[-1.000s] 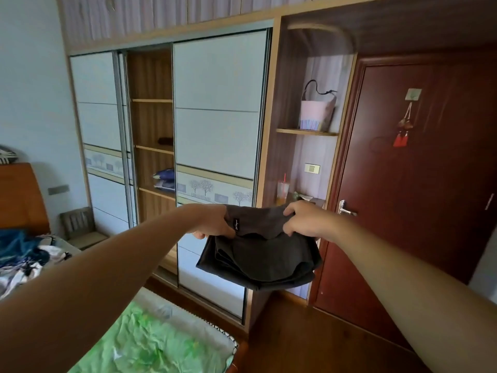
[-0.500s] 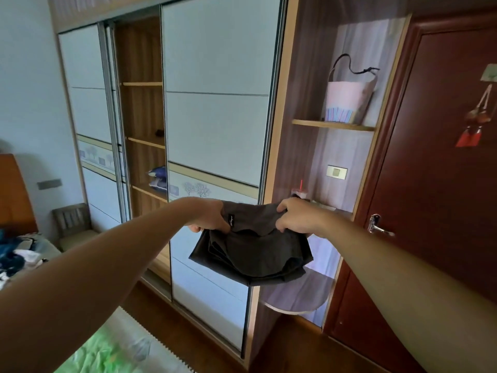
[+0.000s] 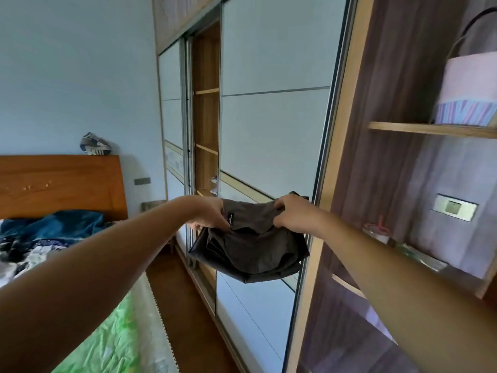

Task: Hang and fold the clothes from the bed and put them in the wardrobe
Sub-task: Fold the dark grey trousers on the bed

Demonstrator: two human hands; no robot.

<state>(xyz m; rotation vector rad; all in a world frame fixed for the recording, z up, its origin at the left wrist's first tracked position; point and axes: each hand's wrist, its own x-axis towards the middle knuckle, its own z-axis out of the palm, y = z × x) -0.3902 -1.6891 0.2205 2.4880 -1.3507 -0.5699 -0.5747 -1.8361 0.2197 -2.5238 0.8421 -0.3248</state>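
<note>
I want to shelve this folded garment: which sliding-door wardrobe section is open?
The narrow section with wooden shelves showing, between the white sliding doors; those doors cover the sections on either side.

My one camera sits on my head, looking forward on a tilt. It faces the wardrobe (image 3: 269,144) close by, with the bed (image 3: 121,332) at lower left.

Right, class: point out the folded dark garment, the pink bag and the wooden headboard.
folded dark garment (image 3: 252,251): head view, middle of the hanging folds.
pink bag (image 3: 469,82): head view, pink front panel.
wooden headboard (image 3: 61,184): head view, front face.
</note>
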